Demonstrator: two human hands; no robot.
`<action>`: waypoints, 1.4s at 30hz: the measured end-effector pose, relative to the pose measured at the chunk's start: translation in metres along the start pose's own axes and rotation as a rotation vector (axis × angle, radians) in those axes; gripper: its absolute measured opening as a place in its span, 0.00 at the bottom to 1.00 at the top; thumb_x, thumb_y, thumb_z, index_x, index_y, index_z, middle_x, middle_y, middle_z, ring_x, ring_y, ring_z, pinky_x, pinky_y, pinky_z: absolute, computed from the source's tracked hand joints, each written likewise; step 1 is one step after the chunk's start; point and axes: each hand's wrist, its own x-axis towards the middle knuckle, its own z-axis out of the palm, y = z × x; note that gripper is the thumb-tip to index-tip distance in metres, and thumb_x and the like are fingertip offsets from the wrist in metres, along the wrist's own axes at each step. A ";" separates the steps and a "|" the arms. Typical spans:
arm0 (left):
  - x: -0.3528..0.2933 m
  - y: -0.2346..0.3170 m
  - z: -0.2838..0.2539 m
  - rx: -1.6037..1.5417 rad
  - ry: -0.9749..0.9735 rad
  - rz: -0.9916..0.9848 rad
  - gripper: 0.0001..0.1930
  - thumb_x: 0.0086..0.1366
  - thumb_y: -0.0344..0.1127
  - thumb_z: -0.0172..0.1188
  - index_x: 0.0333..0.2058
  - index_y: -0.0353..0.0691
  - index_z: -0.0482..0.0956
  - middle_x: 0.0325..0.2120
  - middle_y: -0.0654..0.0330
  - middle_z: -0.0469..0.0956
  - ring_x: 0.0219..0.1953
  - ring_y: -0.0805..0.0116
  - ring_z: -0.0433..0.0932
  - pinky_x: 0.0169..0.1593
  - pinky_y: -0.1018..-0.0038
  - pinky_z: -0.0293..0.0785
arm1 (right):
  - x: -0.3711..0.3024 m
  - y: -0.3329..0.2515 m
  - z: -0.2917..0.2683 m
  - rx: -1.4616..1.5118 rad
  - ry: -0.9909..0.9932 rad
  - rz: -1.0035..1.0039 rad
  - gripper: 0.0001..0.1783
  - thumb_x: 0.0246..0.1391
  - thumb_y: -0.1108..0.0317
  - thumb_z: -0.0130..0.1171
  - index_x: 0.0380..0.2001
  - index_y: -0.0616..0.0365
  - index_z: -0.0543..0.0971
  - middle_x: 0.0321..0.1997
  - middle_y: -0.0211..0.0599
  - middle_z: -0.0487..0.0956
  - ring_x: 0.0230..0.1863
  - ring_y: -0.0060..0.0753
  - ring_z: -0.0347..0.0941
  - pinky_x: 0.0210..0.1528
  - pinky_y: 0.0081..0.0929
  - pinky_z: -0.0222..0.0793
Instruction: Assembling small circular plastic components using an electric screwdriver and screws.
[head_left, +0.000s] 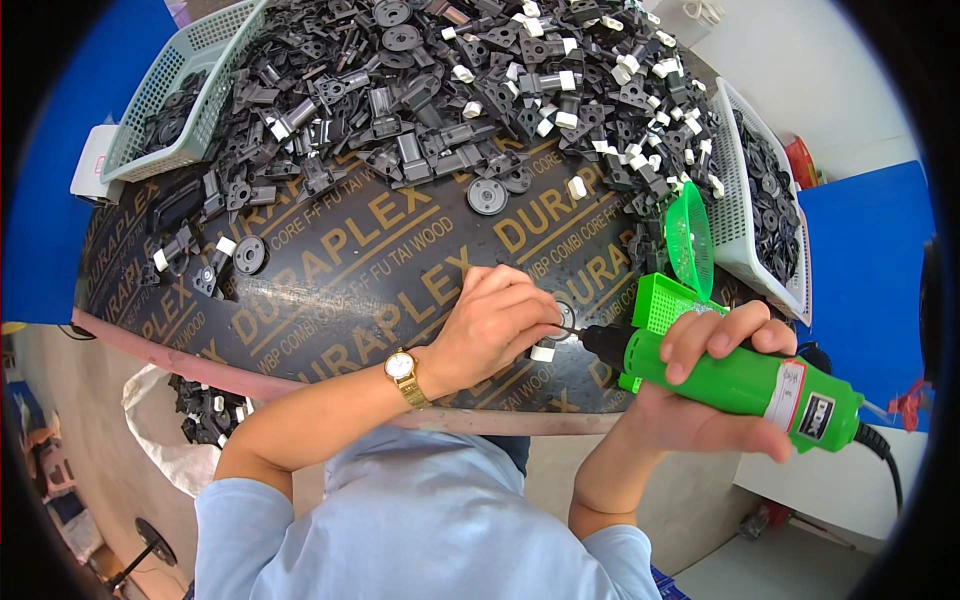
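My right hand point(715, 375) is wrapped round a green electric screwdriver point(745, 380), which lies nearly level with its bit toward the left. My left hand point(495, 325), with a gold watch point(401, 368) on its wrist, is closed in a pinch right at the bit's tip. What its fingertips hold is too small and hidden to make out. Just under them, partly covered, are a grey round disc point(567, 318) and a white block point(543, 352) on the table. Behind the screwdriver's nose stands a green basket point(662, 305), with a green round strainer point(688, 240) beyond it.
A large heap of black plastic parts point(400, 90), many with white ends, covers the table's far side. A pale basket point(215, 55) stands at far left, a white basket point(735, 165) at right. A loose disc point(488, 196) lies mid-table. A white sack point(165, 440) of parts sits below left.
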 end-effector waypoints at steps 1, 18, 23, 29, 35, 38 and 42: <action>0.000 0.000 0.000 -0.026 -0.006 0.006 0.08 0.48 0.32 0.67 0.29 0.47 0.79 0.33 0.74 0.78 0.38 0.71 0.70 0.43 0.73 0.59 | 0.000 -0.001 0.001 -0.034 0.065 0.033 0.48 0.37 0.25 0.52 0.43 0.61 0.61 0.31 0.39 0.66 0.12 0.27 0.63 0.16 0.21 0.65; -0.006 0.000 0.001 0.068 -0.214 -0.133 0.31 0.46 0.42 0.70 0.51 0.44 0.70 0.46 0.63 0.72 0.50 0.61 0.65 0.50 0.67 0.57 | -0.003 0.014 0.003 -0.356 -0.042 -0.094 0.19 0.55 0.64 0.55 0.46 0.60 0.63 0.32 0.40 0.67 0.15 0.25 0.64 0.18 0.22 0.61; -0.006 -0.001 0.001 0.070 -0.252 -0.140 0.30 0.48 0.43 0.68 0.51 0.44 0.70 0.44 0.63 0.73 0.50 0.61 0.65 0.50 0.67 0.57 | -0.001 0.023 0.005 -0.263 0.001 -0.088 0.23 0.51 0.70 0.61 0.45 0.60 0.62 0.29 0.42 0.69 0.14 0.27 0.67 0.16 0.22 0.65; -0.006 0.000 0.000 0.065 -0.247 -0.140 0.29 0.48 0.44 0.68 0.49 0.43 0.71 0.42 0.63 0.74 0.49 0.62 0.66 0.49 0.67 0.57 | -0.001 0.028 0.004 -0.228 -0.011 -0.045 0.23 0.51 0.69 0.61 0.45 0.59 0.61 0.29 0.41 0.68 0.13 0.27 0.66 0.16 0.21 0.65; -0.006 0.000 0.000 0.067 -0.240 -0.133 0.29 0.48 0.44 0.68 0.49 0.43 0.72 0.42 0.63 0.74 0.48 0.62 0.66 0.48 0.67 0.57 | -0.001 0.028 0.004 -0.246 -0.010 -0.035 0.23 0.50 0.70 0.61 0.45 0.59 0.61 0.28 0.41 0.68 0.13 0.26 0.66 0.16 0.20 0.64; -0.005 0.000 -0.001 0.073 -0.242 -0.132 0.29 0.47 0.43 0.69 0.49 0.43 0.72 0.42 0.63 0.74 0.48 0.62 0.66 0.48 0.67 0.57 | -0.002 0.028 0.006 -0.251 -0.019 -0.045 0.23 0.50 0.70 0.62 0.44 0.58 0.61 0.28 0.41 0.68 0.13 0.26 0.66 0.16 0.19 0.63; -0.006 -0.001 0.000 0.060 -0.237 -0.132 0.28 0.47 0.43 0.69 0.48 0.43 0.72 0.41 0.64 0.74 0.47 0.63 0.66 0.48 0.67 0.57 | -0.004 0.028 0.011 -0.330 -0.073 -0.036 0.17 0.52 0.68 0.58 0.42 0.58 0.65 0.28 0.39 0.67 0.14 0.26 0.63 0.15 0.20 0.61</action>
